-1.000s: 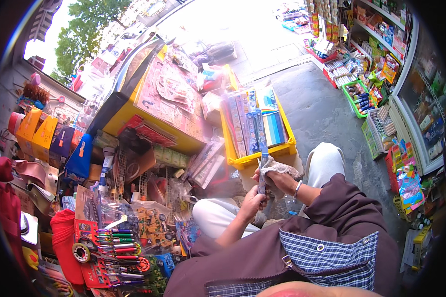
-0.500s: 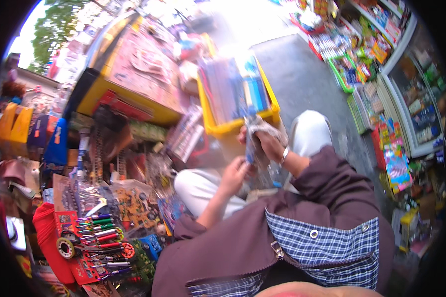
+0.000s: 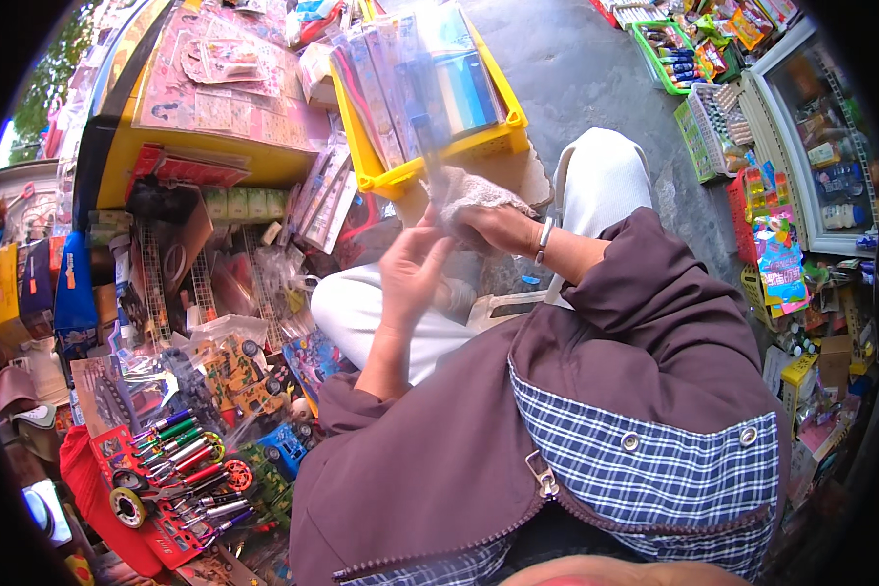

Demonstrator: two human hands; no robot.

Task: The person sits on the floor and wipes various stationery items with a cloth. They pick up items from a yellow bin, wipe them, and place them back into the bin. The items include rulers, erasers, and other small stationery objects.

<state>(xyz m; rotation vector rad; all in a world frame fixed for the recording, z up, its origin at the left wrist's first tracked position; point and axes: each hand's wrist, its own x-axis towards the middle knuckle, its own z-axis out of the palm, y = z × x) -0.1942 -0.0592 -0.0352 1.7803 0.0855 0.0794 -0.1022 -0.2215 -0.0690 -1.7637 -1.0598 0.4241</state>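
My right hand (image 3: 503,229) is closed round a crumpled pale cloth (image 3: 474,193). The cloth is pressed against a long, narrow, see-through bluish strip (image 3: 428,132), blurred by motion, whose exact kind I cannot make out. My left hand (image 3: 412,269) pinches the strip's lower end, just below and left of the cloth. The strip stands up in front of a yellow plastic basket (image 3: 514,119). Several flat, clear-wrapped packets (image 3: 462,78) in blue, white and pink are upright in that basket.
At the left are a yellow-sided display box (image 3: 117,166), bagged toy vehicles (image 3: 239,376) and a red card of pens (image 3: 117,454). A green basket (image 3: 645,44), a red basket (image 3: 735,210) and a glass-fronted cabinet (image 3: 801,127) stand right. My white-trousered knee (image 3: 604,171) is beside the yellow basket.
My view has shifted, so the basket sits higher and further left. Both hands have moved up and left in the picture, still with the strip and the cloth.
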